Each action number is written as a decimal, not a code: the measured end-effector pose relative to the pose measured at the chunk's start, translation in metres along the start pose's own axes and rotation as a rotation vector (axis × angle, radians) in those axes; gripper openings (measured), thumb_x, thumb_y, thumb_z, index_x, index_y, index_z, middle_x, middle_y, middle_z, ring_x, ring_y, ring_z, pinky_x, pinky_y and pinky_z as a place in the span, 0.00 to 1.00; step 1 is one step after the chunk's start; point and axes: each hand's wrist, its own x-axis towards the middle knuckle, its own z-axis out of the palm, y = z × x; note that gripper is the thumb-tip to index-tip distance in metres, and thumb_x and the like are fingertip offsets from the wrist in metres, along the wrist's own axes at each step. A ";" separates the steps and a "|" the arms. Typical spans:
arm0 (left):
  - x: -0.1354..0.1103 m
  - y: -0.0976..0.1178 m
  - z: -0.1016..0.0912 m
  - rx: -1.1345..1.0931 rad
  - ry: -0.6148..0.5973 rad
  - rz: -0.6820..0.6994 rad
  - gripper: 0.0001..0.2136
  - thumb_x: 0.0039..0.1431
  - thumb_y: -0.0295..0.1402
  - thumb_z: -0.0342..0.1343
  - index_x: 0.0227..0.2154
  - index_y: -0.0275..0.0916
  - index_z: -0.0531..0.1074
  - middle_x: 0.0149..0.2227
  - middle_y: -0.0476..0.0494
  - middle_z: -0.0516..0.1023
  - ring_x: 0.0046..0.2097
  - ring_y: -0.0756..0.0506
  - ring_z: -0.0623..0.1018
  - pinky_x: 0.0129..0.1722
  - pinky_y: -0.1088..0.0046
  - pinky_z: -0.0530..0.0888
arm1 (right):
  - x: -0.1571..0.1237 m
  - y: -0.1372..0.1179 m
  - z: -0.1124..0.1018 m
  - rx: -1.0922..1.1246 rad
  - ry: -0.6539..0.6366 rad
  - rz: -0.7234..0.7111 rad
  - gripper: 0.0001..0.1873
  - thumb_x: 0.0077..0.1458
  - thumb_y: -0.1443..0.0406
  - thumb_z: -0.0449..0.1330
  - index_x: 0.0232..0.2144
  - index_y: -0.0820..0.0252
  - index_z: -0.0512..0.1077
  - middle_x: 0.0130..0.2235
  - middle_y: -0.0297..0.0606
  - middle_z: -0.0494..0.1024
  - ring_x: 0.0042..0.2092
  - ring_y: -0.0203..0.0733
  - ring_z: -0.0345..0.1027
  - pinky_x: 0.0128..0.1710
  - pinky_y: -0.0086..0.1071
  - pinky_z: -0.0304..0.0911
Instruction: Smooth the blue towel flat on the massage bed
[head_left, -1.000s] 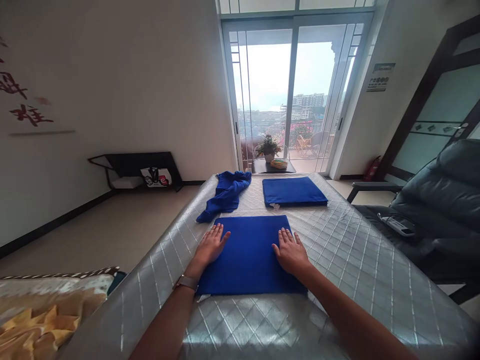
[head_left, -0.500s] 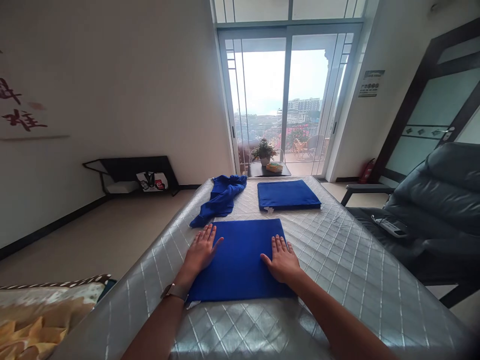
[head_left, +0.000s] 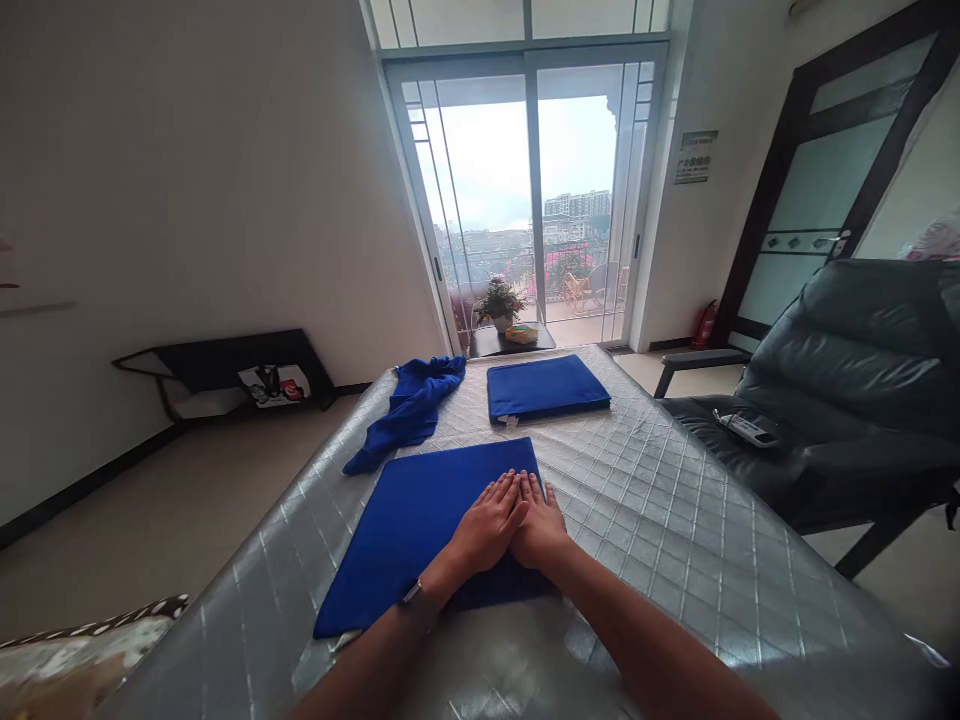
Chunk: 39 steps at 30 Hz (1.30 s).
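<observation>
Cloth (head_left: 405,525), blue and rectangular, is lying at seven o'clock in view on a silver quilted cover (head_left: 645,520); left hand (head_left: 484,528) and right hand (head_left: 540,528), open, empty, are resting near its three-o'clock edge. Palms should be pressing evenly.

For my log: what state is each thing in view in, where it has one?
Left hand: open, palm down on near cloth
Right hand: open, palm down, touching left hand
Near cloth: flat, rectangular
Far cloth: flat, in layers
Third cloth: crumpled
Plant: upright in pot
Extinguisher: upright
Sliding door: cannot tell if fully shut
Dark door: cannot tell if shut
</observation>
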 end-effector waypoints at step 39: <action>-0.135 -0.107 -0.021 0.215 0.032 -0.475 0.36 0.69 0.56 0.30 0.69 0.35 0.52 0.71 0.38 0.52 0.71 0.40 0.54 0.69 0.55 0.54 | -0.025 0.004 0.014 0.077 0.128 0.012 0.45 0.66 0.44 0.33 0.70 0.74 0.40 0.72 0.47 0.35 0.73 0.45 0.25 0.71 0.40 0.25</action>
